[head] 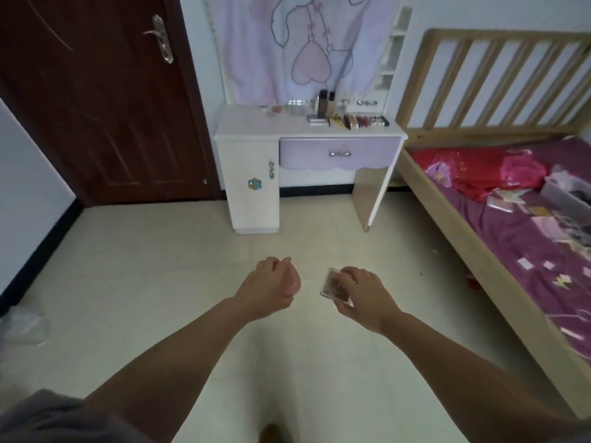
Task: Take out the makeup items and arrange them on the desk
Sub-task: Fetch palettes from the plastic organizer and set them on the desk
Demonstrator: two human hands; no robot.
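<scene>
Makeup compact [336,286], small and square with a clear lid over a brownish pan, sits in the person's right hand [367,294], pinched between thumb and curled fingers and tilted towards the camera, well short of the desk. Beside it the left hand [267,287] curls round a pink, rounded sponge [293,282], only part of which shows past the fingers. Both forearms reach out over the pale tiled floor [160,266].

Ahead, against the wall, stands the white desk [256,123] with its lilac drawer [339,153]. On its top, to the right, lie several makeup items [361,120]: upright bottles, a flat case and a long palette, too blurred to name singly.

A lilac cloth with a heart design [307,49] hangs above the desk. Left of it is a dark brown door [105,107]. On the right a wooden bed [479,84] carries a purple sheet, red fabric and a grey box [566,190] with small packets scattered near it.
</scene>
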